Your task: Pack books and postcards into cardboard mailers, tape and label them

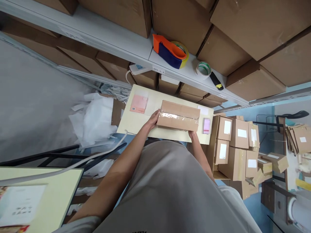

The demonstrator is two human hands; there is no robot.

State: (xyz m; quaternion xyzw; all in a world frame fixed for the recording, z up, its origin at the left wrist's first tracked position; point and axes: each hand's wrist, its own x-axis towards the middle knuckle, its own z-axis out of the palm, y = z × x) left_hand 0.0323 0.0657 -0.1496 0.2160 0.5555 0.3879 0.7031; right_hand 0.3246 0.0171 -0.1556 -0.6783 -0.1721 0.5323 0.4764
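Between my two hands is a brown cardboard box (178,117), long and low, with shiny clear tape running along the middle of its top. My left hand (154,119) grips its left end, fingers partly hidden by the box. At the lower right corner, my right hand (192,134) holds the near side, its fingers mostly out of sight underneath. Below the box is a pale yellow table (141,127). A pink booklet (139,104) lies left of the box, and a phone-like item with a blurred pink screen (206,126) lies to its right.
On the grey shelf (136,45) ahead sit an orange and blue tape dispenser (170,51), a tape roll (203,69) and a black and yellow cutter (216,81). Labelled cartons (239,152) are stacked at right. White packing foam (94,116) heaps at left; a pale hose (97,155) crosses there.
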